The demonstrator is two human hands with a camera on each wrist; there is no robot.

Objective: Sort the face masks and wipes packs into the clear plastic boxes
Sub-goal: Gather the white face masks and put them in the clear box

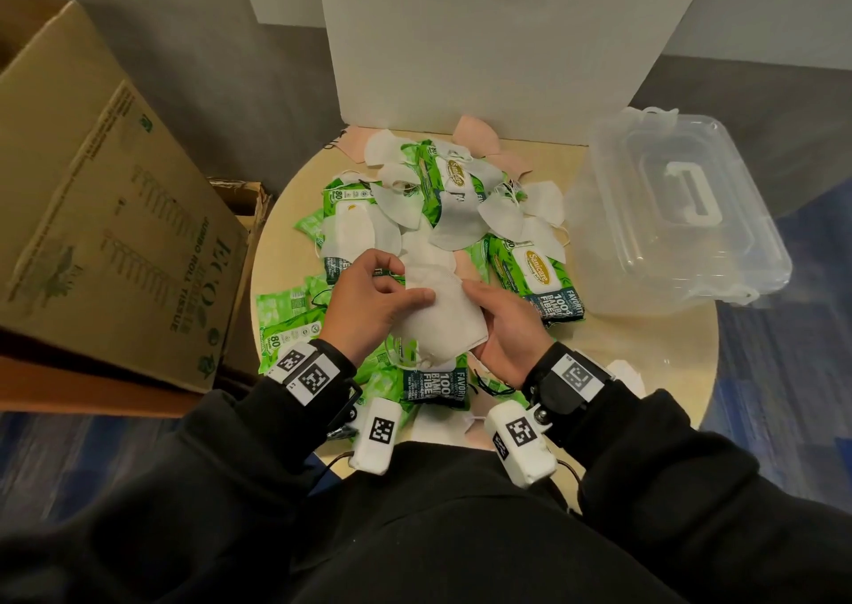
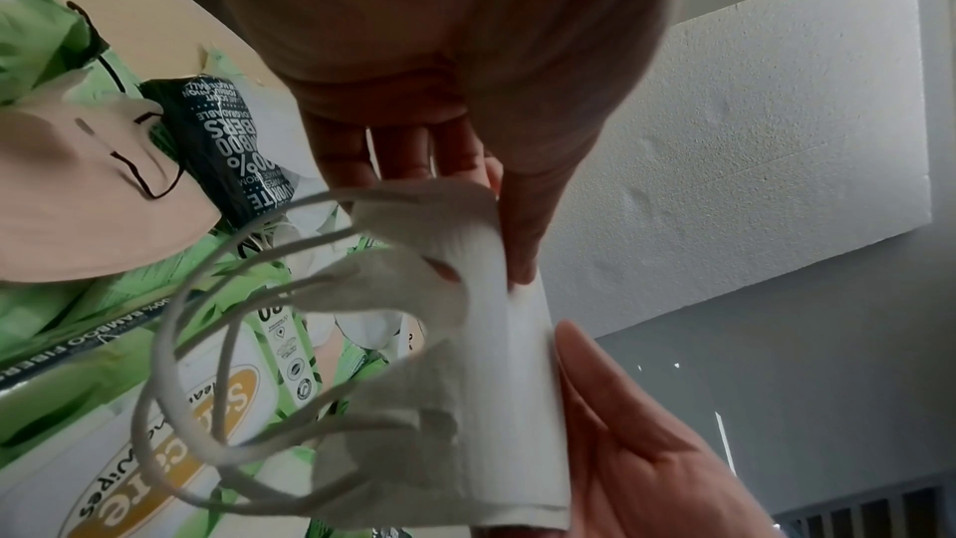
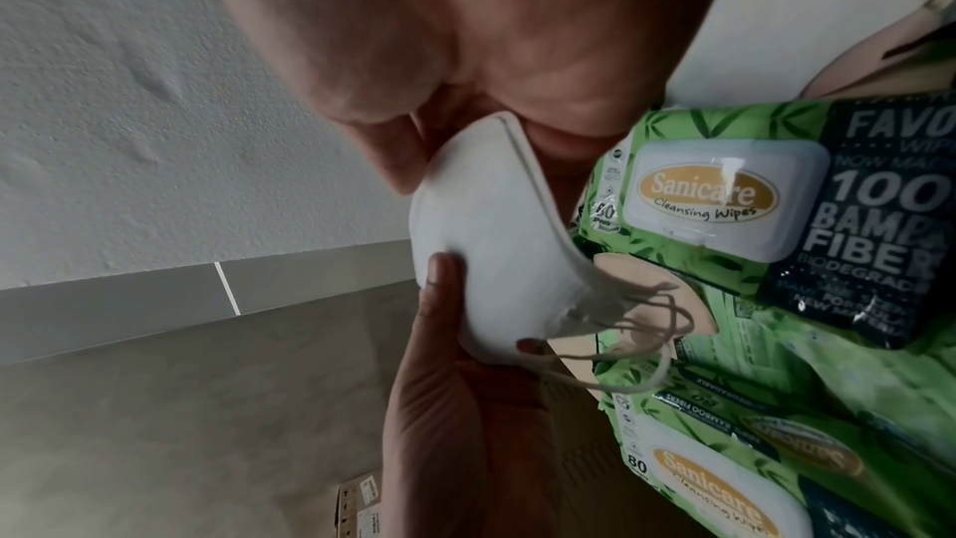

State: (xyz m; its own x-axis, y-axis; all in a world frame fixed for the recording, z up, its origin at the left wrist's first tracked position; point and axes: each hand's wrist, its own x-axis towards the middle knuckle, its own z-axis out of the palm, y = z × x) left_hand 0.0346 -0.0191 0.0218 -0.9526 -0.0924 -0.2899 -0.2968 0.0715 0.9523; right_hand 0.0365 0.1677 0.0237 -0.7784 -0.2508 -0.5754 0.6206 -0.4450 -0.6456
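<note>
Both hands, left [image 1: 369,299] and right [image 1: 500,327], grip a stack of white face masks [image 1: 438,317]; next likely step: opening the lidded clear plastic box [image 1: 682,216].

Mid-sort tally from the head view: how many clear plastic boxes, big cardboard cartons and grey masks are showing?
Clear plastic box: 1, lid on
Big cardboard carton: 1
Grey mask: 1 plainly showing; more may be buried in the pile
Total: 3
</note>
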